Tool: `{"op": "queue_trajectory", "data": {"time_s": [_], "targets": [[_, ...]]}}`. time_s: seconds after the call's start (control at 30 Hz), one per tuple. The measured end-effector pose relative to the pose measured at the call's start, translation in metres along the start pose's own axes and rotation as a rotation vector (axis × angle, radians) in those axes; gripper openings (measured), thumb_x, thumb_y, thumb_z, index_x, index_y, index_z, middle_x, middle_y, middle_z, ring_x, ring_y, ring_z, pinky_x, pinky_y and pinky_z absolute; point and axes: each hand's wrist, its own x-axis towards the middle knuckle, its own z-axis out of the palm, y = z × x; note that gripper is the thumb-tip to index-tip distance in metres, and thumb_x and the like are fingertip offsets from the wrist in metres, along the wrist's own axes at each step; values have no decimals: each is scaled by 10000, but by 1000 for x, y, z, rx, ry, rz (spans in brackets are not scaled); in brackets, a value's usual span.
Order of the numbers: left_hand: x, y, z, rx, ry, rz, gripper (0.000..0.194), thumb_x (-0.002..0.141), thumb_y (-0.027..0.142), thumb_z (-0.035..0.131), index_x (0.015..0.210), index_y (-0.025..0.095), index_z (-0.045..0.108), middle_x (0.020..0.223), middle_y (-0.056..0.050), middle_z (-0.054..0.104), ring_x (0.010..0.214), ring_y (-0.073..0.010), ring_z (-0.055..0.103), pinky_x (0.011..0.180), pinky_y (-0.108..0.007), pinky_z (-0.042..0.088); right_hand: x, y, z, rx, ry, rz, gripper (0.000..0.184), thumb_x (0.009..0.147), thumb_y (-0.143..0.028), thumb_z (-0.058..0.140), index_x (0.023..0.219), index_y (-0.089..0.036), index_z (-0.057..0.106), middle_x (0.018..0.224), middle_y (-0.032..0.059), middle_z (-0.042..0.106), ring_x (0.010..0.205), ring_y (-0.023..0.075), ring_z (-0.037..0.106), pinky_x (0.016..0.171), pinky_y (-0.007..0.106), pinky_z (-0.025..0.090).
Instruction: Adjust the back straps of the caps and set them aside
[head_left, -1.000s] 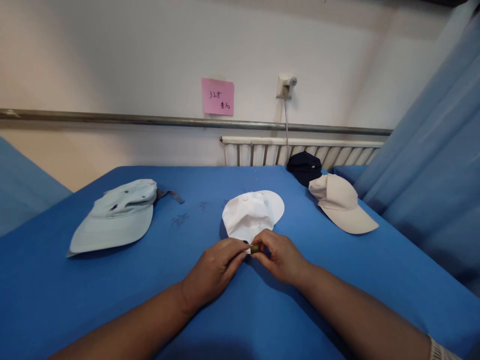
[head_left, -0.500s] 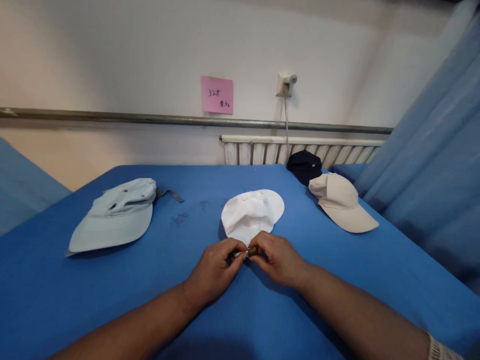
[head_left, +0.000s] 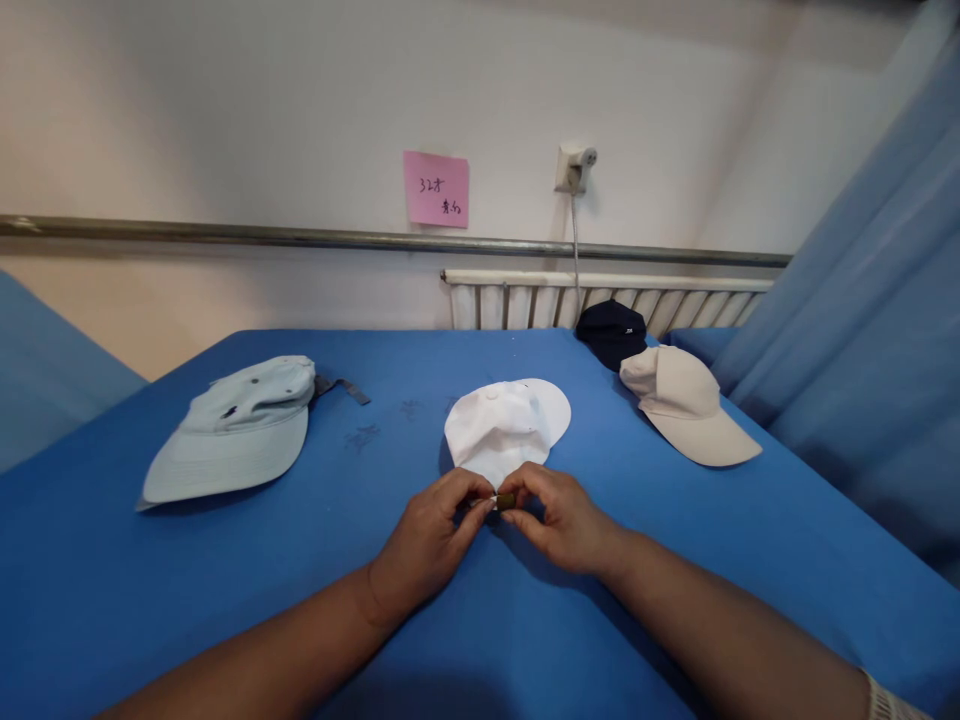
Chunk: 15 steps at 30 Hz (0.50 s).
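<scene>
A white baseball cap lies on the blue sheet in front of me, its brim pointing to the far right and its back edge toward me. At that near edge my left hand is closed in a pinch on the cap's white strap. My right hand pinches a small brass-coloured buckle between thumb and index finger. The fingertips of both hands nearly meet, and they partly hide the strap and buckle.
A pale blue cap with a loose grey strap lies left. Rightward are a beige cap and a navy cap. Behind the blue-covered bed stand a radiator and a metal rail. A blue curtain hangs right.
The brass-coloured buckle shows a little more between the fingers. Both hands stay at the cap's near edge with almost no movement; the whole view has shifted very slightly.
</scene>
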Motion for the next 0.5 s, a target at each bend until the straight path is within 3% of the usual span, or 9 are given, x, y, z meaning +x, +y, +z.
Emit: {"op": "queue_trajectory", "data": {"time_s": [0.2, 0.4, 0.5], "targets": [[0, -1, 2, 2, -4, 57, 107, 918, 236, 516, 974, 216, 606, 871, 3, 672, 790, -136, 643, 732, -256, 514, 1, 2, 3, -8, 35, 4, 153, 833, -113, 600, 944, -217, 586, 839, -8, 638, 763, 132, 608, 710, 261, 468], [-3, -1, -5, 96, -26, 150, 241, 923, 228, 514, 1161, 225, 546, 1052, -42, 670, 949, -172, 640, 841, -296, 511, 2, 2, 1, 20, 114, 40, 134, 818, -122, 611, 913, -214, 592, 807, -13, 651, 726, 126, 605, 698, 257, 475], [-3, -5, -6, 159, -6, 152, 214, 928, 230, 506, 1130, 224, 577, 1020, -38, 685, 927, -177, 647, 842, -304, 508, 2, 4, 0, 29, 129, 58, 131, 817, -136, 615, 921, -213, 591, 805, -11, 652, 726, 129, 607, 704, 263, 482]]}}
